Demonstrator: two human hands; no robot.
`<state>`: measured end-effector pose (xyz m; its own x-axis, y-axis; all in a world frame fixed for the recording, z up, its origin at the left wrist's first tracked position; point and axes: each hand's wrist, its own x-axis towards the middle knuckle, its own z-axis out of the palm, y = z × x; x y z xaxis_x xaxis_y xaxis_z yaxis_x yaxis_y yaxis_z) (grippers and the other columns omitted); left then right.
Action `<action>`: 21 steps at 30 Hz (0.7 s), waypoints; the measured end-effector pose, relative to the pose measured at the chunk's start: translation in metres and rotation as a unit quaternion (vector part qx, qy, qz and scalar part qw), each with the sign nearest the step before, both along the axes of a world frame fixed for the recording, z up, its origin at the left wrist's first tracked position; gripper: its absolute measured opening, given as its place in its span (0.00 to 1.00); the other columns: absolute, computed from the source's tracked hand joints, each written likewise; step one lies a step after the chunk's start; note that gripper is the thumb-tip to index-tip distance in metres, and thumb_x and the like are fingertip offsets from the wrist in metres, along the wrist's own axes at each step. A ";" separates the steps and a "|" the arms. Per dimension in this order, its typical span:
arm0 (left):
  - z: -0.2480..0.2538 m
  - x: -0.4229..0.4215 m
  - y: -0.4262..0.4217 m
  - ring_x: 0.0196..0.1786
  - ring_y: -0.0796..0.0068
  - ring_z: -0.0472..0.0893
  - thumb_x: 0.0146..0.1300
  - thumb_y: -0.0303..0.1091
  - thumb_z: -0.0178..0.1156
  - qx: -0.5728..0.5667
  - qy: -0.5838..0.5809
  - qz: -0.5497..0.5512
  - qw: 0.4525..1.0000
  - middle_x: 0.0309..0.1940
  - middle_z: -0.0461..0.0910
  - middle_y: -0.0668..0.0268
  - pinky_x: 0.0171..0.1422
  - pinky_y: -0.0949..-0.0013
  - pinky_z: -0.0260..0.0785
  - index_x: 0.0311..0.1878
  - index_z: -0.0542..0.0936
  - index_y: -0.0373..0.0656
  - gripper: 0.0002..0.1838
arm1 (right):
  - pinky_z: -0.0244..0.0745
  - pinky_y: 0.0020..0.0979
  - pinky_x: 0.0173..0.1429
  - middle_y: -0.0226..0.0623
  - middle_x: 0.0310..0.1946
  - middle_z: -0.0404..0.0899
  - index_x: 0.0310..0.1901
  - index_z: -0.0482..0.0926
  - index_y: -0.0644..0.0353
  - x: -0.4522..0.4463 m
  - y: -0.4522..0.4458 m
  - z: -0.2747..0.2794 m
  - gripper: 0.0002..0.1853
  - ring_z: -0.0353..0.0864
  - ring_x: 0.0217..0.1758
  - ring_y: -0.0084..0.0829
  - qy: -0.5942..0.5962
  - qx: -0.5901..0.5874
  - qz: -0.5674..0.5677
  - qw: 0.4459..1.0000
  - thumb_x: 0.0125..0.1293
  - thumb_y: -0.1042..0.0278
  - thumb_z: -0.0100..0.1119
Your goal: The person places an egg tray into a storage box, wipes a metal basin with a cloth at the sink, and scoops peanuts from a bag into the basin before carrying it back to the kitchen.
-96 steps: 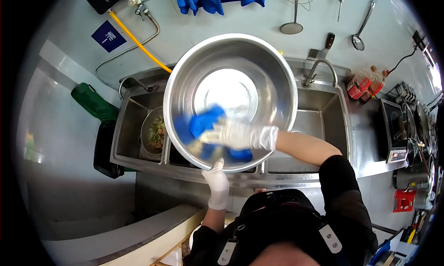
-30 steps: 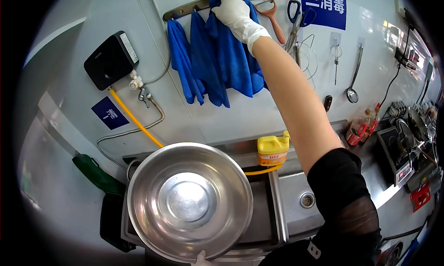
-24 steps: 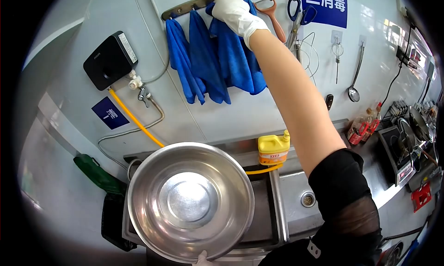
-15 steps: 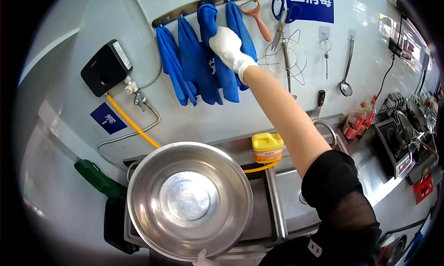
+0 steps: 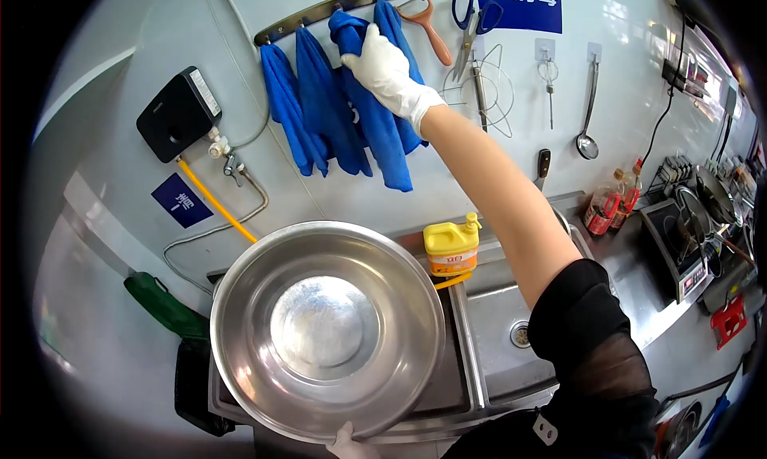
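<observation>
My left hand (image 5: pixel 349 445), in a white glove, is closed on the near rim of a large steel basin (image 5: pixel 244 331), which is held over the sink with its shiny inside facing up. My right hand (image 5: pixel 385 69), also gloved in white, reaches up to the row of blue cloths on the wall. It is closed around the upper part of one blue cloth (image 5: pixel 382 143); some fingers are hidden behind the glove. That cloth's top is still at the hook rail (image 5: pixel 319 11). Other blue cloths (image 5: pixel 331 111) hang close beside it.
An orange peeler (image 5: pixel 431 35), scissors (image 5: pixel 467 35) and a ladle (image 5: pixel 587 143) hang to the right. A yellow pump bottle (image 5: pixel 451 247) stands behind the double sink (image 5: pixel 511 307). Red-labelled bottles (image 5: pixel 603 211) and an induction cooker (image 5: pixel 679 251) occupy the right counter.
The held cloth now hangs lower and further forward than its neighbours. My right thumb points up now. The view has shifted slightly, and the basin appears a little higher and larger.
</observation>
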<state>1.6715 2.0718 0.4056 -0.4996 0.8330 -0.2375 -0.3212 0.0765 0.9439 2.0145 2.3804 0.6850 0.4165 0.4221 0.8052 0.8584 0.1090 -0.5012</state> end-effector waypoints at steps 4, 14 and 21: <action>0.005 0.005 -0.001 0.42 0.62 0.73 0.49 0.23 0.55 -0.015 -0.007 0.019 1.000 0.42 0.74 0.53 0.50 0.61 0.65 0.45 0.72 0.23 0.18 | 0.73 0.42 0.42 0.47 0.32 0.79 0.56 0.66 0.61 -0.001 0.016 0.006 0.24 0.80 0.38 0.46 -0.052 0.098 0.003 0.994 0.57 0.67 0.56; -0.006 -0.008 0.003 0.41 0.61 0.74 0.51 0.25 0.54 -0.029 -0.006 0.017 0.999 0.42 0.75 0.54 0.49 0.61 0.66 0.45 0.72 0.24 0.18 | 0.74 0.38 0.45 0.37 0.33 0.82 0.34 0.84 0.47 0.014 0.036 0.061 0.12 0.80 0.38 0.42 -0.041 0.109 -0.110 0.987 0.53 0.56 0.54; -0.019 -0.021 0.017 0.42 0.61 0.73 0.51 0.25 0.54 -0.030 -0.002 0.012 0.999 0.43 0.74 0.53 0.50 0.61 0.66 0.45 0.71 0.24 0.18 | 0.75 0.37 0.27 0.40 0.17 0.78 0.19 0.80 0.53 0.014 0.045 0.080 0.08 0.80 0.22 0.36 -0.202 0.163 -0.286 0.923 0.51 0.64 0.54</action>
<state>1.6507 2.0890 0.3864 -0.5183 0.8049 -0.2888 -0.3276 0.1251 0.9365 2.0282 2.4253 0.7650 0.1346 -0.0653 0.9888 0.9319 -0.3309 -0.1487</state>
